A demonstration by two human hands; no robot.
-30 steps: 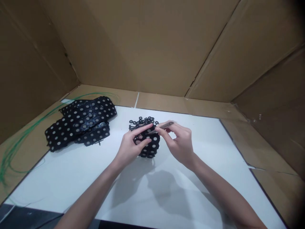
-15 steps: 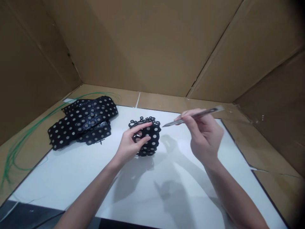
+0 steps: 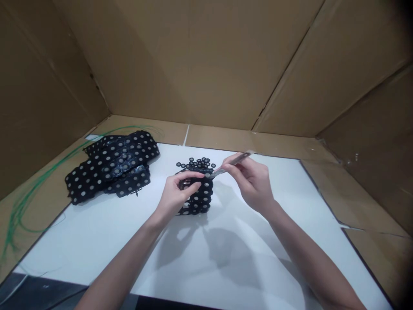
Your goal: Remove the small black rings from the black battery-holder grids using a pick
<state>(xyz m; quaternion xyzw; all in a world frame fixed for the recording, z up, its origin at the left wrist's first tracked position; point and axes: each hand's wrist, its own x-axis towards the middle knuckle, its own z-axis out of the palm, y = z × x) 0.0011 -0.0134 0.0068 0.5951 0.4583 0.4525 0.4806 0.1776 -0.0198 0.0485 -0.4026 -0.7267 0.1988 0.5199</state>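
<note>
Swinging back in: right hand (image 3: 253, 183), fingers (image 3: 234, 168) pinched tight on knife (image 3: 232, 160), tip at black mesh (image 3: 200, 202); left hand (image 3: 174, 198), fingers (image 3: 189, 176) wrapped round mesh, holding.

Upright black perforated sheet (image 3: 200, 199)

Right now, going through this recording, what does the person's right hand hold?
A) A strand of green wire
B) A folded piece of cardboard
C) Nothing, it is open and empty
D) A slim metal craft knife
D. The right hand pinches a slim metal craft knife between thumb and fingers, its tip near the black dotted piece that the left hand grips.
</note>
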